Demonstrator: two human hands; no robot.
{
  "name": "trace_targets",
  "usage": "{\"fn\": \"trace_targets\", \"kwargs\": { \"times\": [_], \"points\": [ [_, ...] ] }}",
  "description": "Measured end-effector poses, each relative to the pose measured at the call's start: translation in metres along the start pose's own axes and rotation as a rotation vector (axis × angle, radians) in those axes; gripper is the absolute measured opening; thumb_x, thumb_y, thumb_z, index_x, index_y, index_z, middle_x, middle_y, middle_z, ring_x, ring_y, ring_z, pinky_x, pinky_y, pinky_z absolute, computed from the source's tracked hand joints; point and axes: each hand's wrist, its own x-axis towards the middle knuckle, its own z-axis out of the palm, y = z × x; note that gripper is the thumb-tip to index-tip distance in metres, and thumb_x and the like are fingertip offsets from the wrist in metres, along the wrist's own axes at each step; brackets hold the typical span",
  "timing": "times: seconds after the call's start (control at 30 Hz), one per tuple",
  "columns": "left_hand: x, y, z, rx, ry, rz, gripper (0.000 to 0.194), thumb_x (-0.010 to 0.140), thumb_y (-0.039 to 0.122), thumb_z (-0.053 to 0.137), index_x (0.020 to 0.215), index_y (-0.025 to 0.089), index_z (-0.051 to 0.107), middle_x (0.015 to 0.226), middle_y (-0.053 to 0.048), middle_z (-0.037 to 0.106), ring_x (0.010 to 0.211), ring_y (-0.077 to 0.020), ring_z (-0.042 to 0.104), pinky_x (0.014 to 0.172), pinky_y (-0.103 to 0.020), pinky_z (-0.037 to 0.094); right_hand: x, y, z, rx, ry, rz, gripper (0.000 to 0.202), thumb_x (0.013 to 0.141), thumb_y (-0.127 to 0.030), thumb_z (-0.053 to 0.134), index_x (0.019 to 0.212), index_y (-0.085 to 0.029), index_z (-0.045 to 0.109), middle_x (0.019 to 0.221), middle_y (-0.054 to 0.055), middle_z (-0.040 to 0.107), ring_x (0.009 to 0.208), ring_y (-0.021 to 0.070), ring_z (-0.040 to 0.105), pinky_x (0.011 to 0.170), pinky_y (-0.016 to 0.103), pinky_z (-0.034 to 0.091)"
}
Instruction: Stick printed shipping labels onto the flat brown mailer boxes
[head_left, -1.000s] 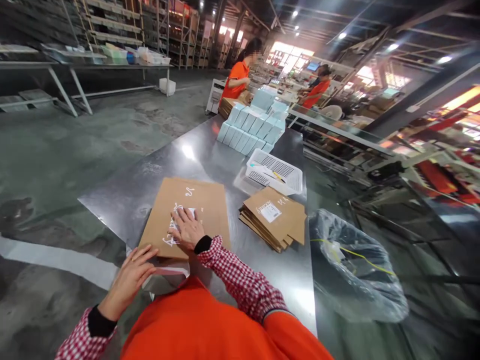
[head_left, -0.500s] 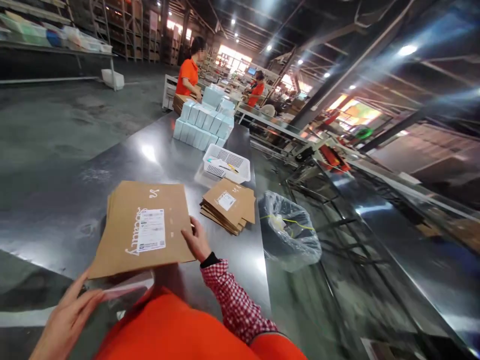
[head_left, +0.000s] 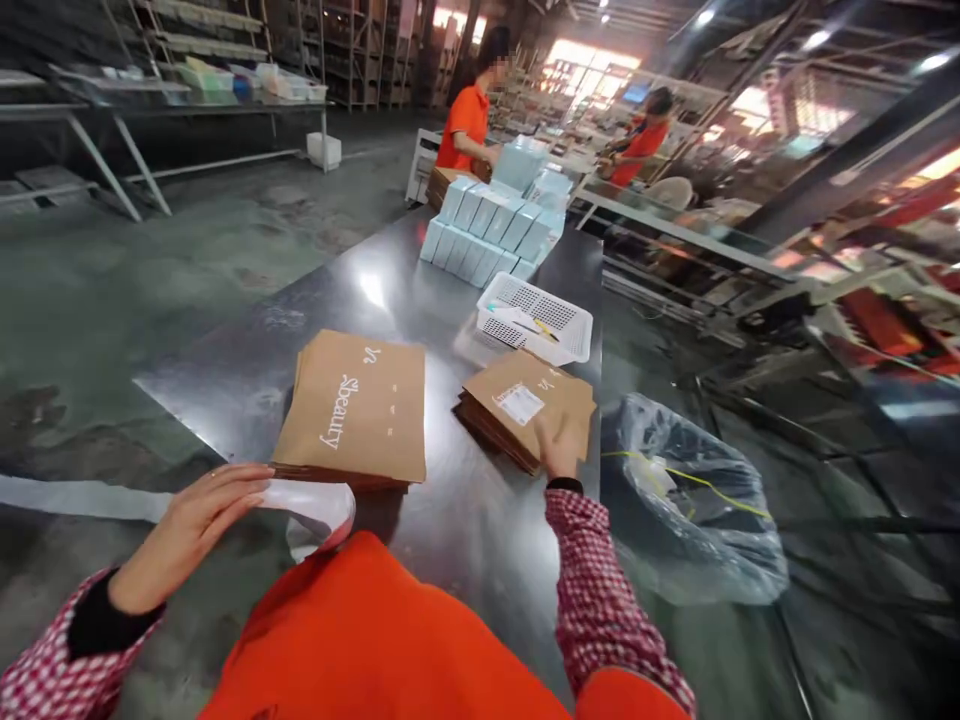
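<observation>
My left hand pinches a white strip of labels with its fingers together. The strip trails off to the left and curls beside my orange top. Just beyond it lies a stack of brown cardboard mailers, with white lettering and no label on the top one. My right hand, somewhat blurred, rests on the near right part of a second, smaller-looking stack of mailers, its fingers apart. A white printed label shows on that stack's top mailer.
A white perforated basket holding a yellow-handled tool stands beyond the right stack. Pale blue boxes are piled at the metal table's far end. A plastic-lined bin stands right. Two people in orange work farther off.
My right hand has moved from the left stack to the right one, and the labelled mailer is gone from the left stack. My left hand has shifted along the strip; the view has turned left.
</observation>
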Motion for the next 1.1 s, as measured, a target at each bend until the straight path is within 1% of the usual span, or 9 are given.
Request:
{"fn": "trace_targets", "kwargs": {
  "times": [0.07,0.17,0.27,0.4,0.53,0.73,0.83,0.97,1.1],
  "points": [
    [0.0,0.005,-0.008,-0.015,0.014,-0.015,0.025,0.092,0.039,0.049,0.101,0.029,0.07,0.113,0.0,0.069,0.106,-0.0178,0.064,0.094,-0.03,0.052,-0.035,-0.04,0.034,0.134,-0.257,-0.122,0.065,0.066,-0.055,0.07,0.118,-0.017,0.058,0.124,0.016,0.058,0.115,0.0243,0.056,0.094,0.042,0.047],
    [0.0,0.008,-0.022,-0.038,0.062,-0.038,0.024,0.091,0.037,0.05,0.101,0.029,0.07,0.113,0.001,0.069,0.108,-0.0182,0.063,0.095,-0.031,0.052,-0.091,-0.108,0.094,0.443,-1.212,-0.47,0.075,0.059,-0.046,0.08,0.126,-0.024,0.055,0.125,0.007,0.059,0.116,0.0191,0.055,0.094,0.031,0.047],
    [-0.005,-0.002,-0.037,-0.028,0.095,-0.104,0.026,0.092,0.037,0.048,0.097,0.025,0.07,0.113,-0.001,0.069,0.109,-0.0188,0.062,0.093,-0.031,0.052,-0.126,-0.153,0.137,0.608,-1.575,-0.525,0.057,0.071,-0.045,0.073,0.121,-0.02,0.06,0.108,0.004,0.066,0.095,0.0134,0.061,0.081,0.023,0.049],
    [-0.025,-0.017,-0.038,0.149,0.127,-0.218,0.043,0.09,0.05,0.045,0.105,0.018,0.068,0.118,-0.008,0.067,0.11,-0.0261,0.063,0.085,-0.034,0.056,-0.151,-0.164,0.152,0.653,-1.322,-0.493,0.038,0.077,-0.044,0.069,0.104,-0.017,0.068,0.091,0.003,0.064,0.08,0.0126,0.057,0.074,0.025,0.048],
    [-0.04,0.002,-0.009,0.215,0.164,-0.18,0.074,0.079,0.061,0.057,0.137,0.016,0.043,0.14,-0.016,0.049,0.125,-0.0338,0.05,0.091,-0.042,0.052,-0.174,-0.165,0.144,0.623,-1.067,-0.532,0.028,0.078,-0.041,0.069,0.094,-0.018,0.071,0.101,0.008,0.061,0.103,0.0187,0.055,0.086,0.031,0.048],
    [-0.026,0.035,0.03,-0.017,0.228,-0.309,0.036,0.089,0.051,0.049,0.108,0.023,0.061,0.091,-0.002,0.074,0.074,-0.0168,0.071,0.055,-0.02,0.055,-0.193,-0.166,0.135,0.515,-0.931,-0.653,0.027,0.088,-0.044,0.057,0.095,-0.02,0.07,0.093,0.007,0.066,0.088,0.0146,0.062,0.08,0.028,0.052],
    [-0.017,0.03,0.038,0.041,0.283,-0.324,0.038,0.089,0.054,0.047,0.098,0.022,0.066,0.085,0.0,0.075,0.065,-0.0148,0.07,0.057,-0.019,0.054,-0.195,-0.157,0.134,0.487,-0.797,-0.7,0.025,0.092,-0.04,0.052,0.097,-0.023,0.069,0.092,0.006,0.069,0.087,0.0159,0.063,0.08,0.03,0.052],
    [-0.017,0.007,0.043,0.076,0.196,-0.241,0.036,0.092,0.047,0.043,0.098,0.022,0.068,0.082,0.001,0.076,0.055,-0.0126,0.067,0.054,-0.019,0.053,-0.168,-0.147,0.132,0.483,-0.707,-0.6,0.024,0.093,-0.04,0.046,0.093,-0.027,0.067,0.088,0.004,0.069,0.081,0.0184,0.065,0.074,0.034,0.053],
    [-0.028,-0.022,0.038,0.135,0.119,0.042,0.026,0.093,0.038,0.047,0.096,0.023,0.069,0.087,0.0,0.075,0.07,-0.0132,0.07,0.063,-0.019,0.054,-0.091,-0.142,0.137,0.506,-0.346,-0.221,0.029,0.09,-0.046,0.046,0.088,-0.021,0.061,0.072,0.001,0.062,0.06,0.0149,0.056,0.058,0.029,0.049]
  ]
}}
